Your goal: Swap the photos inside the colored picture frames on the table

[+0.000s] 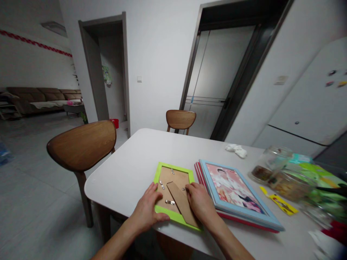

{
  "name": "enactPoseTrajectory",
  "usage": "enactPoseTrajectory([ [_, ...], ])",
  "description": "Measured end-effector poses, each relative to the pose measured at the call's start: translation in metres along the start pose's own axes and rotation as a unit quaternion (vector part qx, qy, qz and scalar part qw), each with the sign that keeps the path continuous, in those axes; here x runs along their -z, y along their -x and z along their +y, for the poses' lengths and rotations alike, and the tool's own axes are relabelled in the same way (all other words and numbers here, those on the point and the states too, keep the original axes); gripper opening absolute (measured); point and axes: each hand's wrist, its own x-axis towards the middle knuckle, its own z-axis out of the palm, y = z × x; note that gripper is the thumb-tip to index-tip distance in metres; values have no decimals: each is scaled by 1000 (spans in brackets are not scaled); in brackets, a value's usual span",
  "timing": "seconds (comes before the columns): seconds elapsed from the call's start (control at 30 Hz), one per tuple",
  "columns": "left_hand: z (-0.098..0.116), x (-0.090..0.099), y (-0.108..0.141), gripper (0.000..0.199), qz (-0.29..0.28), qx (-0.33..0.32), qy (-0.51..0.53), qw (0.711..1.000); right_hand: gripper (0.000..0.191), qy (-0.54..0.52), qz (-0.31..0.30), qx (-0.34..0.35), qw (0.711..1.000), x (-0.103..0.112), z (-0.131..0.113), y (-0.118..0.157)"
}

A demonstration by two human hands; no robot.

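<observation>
A green picture frame (176,216) lies face down on the table, its brown backing board (179,177) facing up. Several small metal clips (170,202) sit around the board, and a brown easel stand (181,202) lies slantwise across it. My left hand (148,207) grips the frame's lower left corner, thumb along the bottom edge and fingers along the left side. With bent fingers, my right hand (200,200) reaches over the right edge and presses at the right-hand clip (184,189). Its fingertips partly cover that clip.
Right beside my right hand, a light blue frame (214,191) with a photo rests on red frames (199,175). Farther right are glass jars (264,169), a yellow packet (283,204) and green bags. Crumpled tissue (236,150) lies behind. Wooden chairs (84,144) stand at the table (127,162).
</observation>
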Motion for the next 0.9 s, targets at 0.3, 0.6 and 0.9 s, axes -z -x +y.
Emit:
enactPoseTrajectory([
  [0.3, 0, 2, -3, 35, -2, 8, 17, 1000, 25, 30, 12, -12, 999, -6, 1, -19],
  [0.6, -4, 0, -8, 38, 7, 6, 19, 1000, 28, 39, 12, -18, 999, -3, -4, -18],
  [0.9, -5, 1, -5, 36, 18, -12, 26, 999, 31, 47, 15, -35, 998, -7, 1, -27],
])
